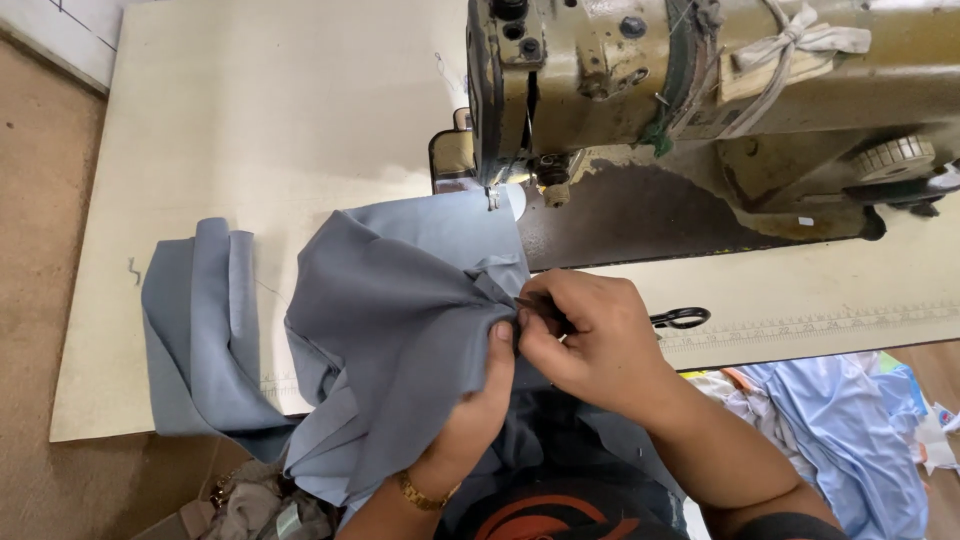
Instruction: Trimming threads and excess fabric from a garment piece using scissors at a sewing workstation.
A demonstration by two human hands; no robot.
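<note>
- Fingers of left hand [485, 385] pinching bunched grey-blue fabric [400, 320] at its 3 o'clock edge; right hand [590, 340] fingers pressed together on a small dark tool [530, 303], tip touching that fold.
- Cloth soft, matte, creased, trailing toward 9 o'clock over the pale counter [270, 120].
- Black scissors [680, 318] at 3 o'clock of the right hand.
- Worn metal sewing machine [700, 90] at 12 o'clock.

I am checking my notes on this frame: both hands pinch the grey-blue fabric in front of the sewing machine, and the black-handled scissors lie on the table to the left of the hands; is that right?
Not quite. The left hand and right hand do pinch the grey-blue fabric in front of the sewing machine, but the head view shows the black-handled scissors lying on the table to the right of the hands, not the left.
</note>
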